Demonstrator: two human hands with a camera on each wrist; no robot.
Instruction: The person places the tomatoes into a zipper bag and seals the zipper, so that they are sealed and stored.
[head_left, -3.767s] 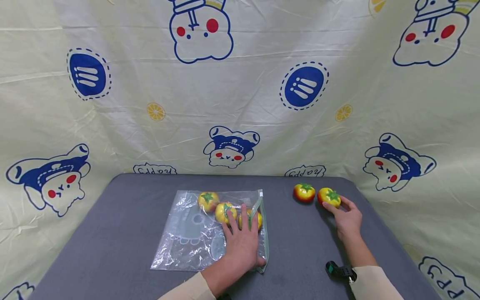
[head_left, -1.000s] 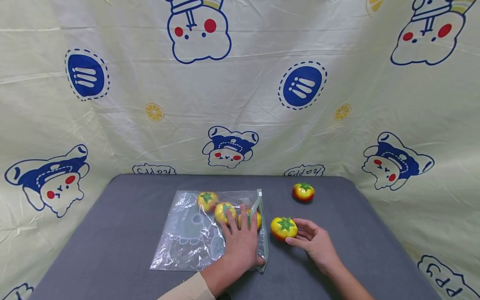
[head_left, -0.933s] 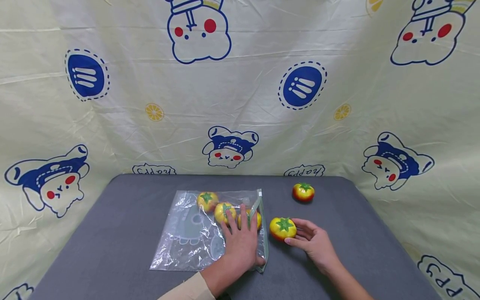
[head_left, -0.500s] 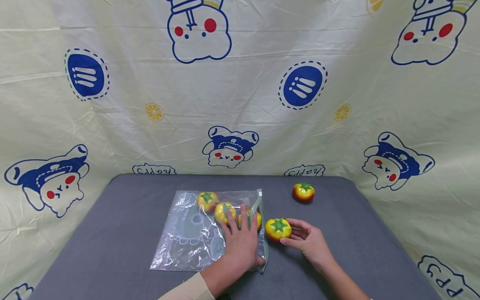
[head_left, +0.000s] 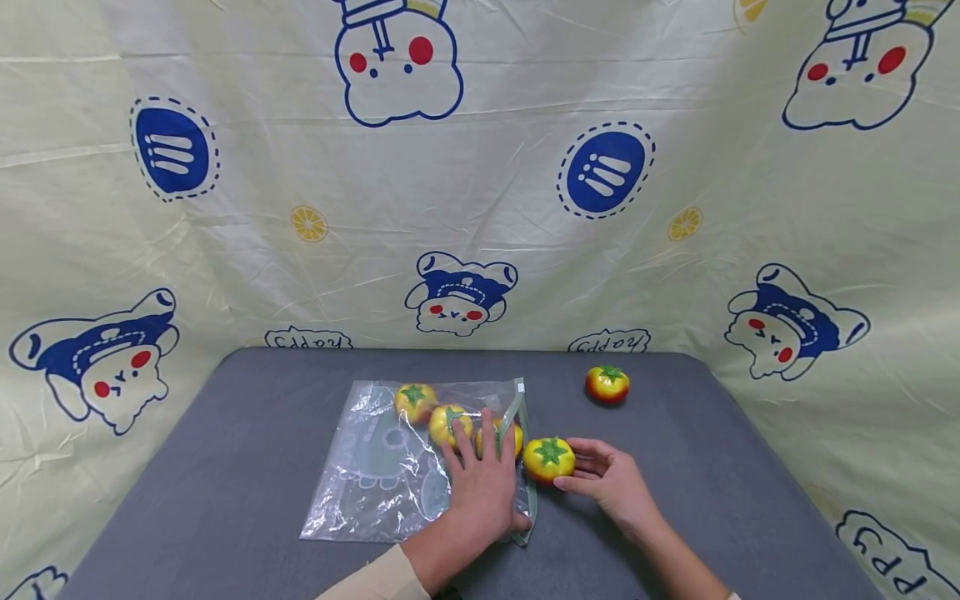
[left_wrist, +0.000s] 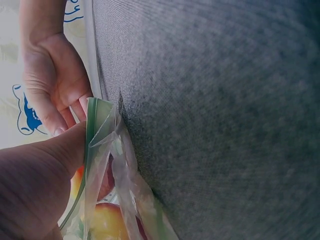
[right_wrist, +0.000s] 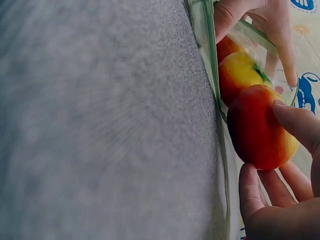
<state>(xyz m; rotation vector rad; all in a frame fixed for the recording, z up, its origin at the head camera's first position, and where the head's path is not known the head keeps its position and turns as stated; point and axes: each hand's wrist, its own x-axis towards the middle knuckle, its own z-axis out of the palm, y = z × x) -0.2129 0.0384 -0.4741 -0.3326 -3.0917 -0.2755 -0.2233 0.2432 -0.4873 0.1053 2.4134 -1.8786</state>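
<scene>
Left hand (head_left: 480, 496) spread on crinkly plastic bag (head_left: 348, 504), right hand (head_left: 618, 487) pinching glossy round fruit (head_left: 546, 463) — red-yellow (green-leafed)

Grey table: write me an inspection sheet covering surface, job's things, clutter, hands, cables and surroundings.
Surface: grey table, no spills seen.
Job's things: clear bag lying flat, three yellow-red fruits inside; fourth fruit at its green-edged mouth; fifth fruit loose on the table, beyond the fourth.
Clutter: nothing seen.
Hands: left hand lies across the bag, fingers spread; right hand holds the fourth fruit.
Cables: nothing seen.
Surroundings: pale cartoon-printed curtain behind and at both sides.
</scene>
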